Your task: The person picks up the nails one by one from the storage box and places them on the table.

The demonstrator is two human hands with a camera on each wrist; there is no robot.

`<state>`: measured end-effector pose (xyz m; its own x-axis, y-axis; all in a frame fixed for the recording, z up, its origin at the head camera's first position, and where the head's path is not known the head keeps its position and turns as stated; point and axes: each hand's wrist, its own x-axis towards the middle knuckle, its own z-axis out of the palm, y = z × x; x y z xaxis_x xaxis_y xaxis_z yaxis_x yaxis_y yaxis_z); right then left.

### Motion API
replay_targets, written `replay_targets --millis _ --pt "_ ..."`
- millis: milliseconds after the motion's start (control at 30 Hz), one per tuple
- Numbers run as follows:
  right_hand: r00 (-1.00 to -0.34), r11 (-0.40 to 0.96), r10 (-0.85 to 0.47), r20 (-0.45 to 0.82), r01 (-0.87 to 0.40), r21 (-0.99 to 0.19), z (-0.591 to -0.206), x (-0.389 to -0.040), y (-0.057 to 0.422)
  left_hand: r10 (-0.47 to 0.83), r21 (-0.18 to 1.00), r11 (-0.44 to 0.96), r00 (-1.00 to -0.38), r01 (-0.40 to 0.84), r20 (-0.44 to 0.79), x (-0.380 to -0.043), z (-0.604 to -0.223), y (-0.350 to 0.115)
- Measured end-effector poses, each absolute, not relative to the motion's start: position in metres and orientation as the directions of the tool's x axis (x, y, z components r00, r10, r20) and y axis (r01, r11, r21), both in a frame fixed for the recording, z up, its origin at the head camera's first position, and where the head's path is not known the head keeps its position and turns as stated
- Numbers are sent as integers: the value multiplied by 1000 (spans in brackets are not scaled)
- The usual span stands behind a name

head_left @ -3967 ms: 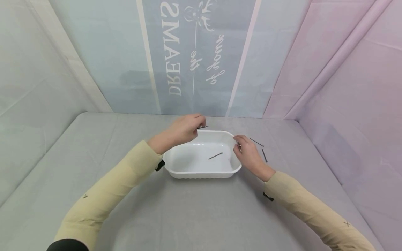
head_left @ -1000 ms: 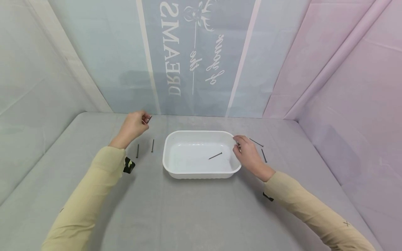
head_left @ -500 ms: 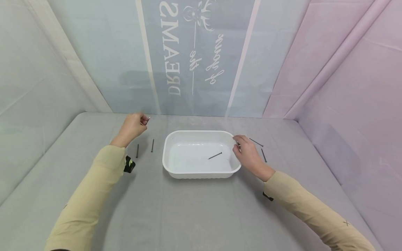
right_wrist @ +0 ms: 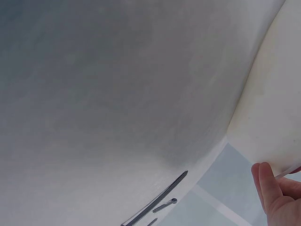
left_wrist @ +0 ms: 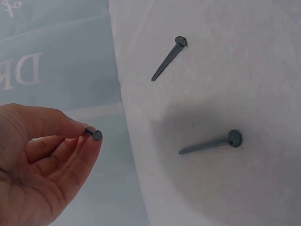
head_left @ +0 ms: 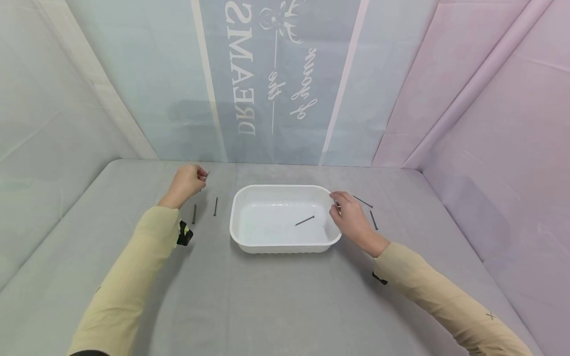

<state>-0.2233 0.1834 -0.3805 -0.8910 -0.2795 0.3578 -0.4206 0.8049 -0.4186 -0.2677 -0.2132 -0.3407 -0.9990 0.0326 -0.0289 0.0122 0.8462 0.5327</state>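
My left hand (head_left: pixel 186 183) is above the table's left side, pinching a dark nail between thumb and fingers. In the left wrist view the head of this nail (left_wrist: pixel 97 135) faces the camera. Two more nails lie close by, a nearer one (head_left: pixel 194 214) and one beside it (head_left: pixel 215 206). My right hand (head_left: pixel 349 217) grips the right rim of a white rectangular plastic tub (head_left: pixel 285 245). In the right wrist view its fingers (right_wrist: pixel 269 186) lie along the tub's outer wall. A single nail (head_left: pixel 305 221) rests slanted on the tub's floor.
Right of the tub lie a slanted nail (head_left: pixel 362 201) and a steeper one (head_left: pixel 373 220). A grey cloth covers the table (head_left: pixel 276 301). Behind it hangs a blue printed sheet (head_left: pixel 178 89), with pale sheets on both sides.
From over the tub four seconds ago, my left hand has gone left with a nail in its fingers. Lately it has sunk slightly towards the table. My right hand stays on the rim.
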Motion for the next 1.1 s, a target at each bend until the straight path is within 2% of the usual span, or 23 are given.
replay_targets --millis 767,1100 --pt "-885 807 -283 369 -428 -407 -381 -224 183 -85 555 813 -979 -177 -187 -271 -356 -213" --pt "-888 806 -283 363 -425 -412 -380 -224 183 -89 536 824 -976 -185 -200 -271 -364 -214"
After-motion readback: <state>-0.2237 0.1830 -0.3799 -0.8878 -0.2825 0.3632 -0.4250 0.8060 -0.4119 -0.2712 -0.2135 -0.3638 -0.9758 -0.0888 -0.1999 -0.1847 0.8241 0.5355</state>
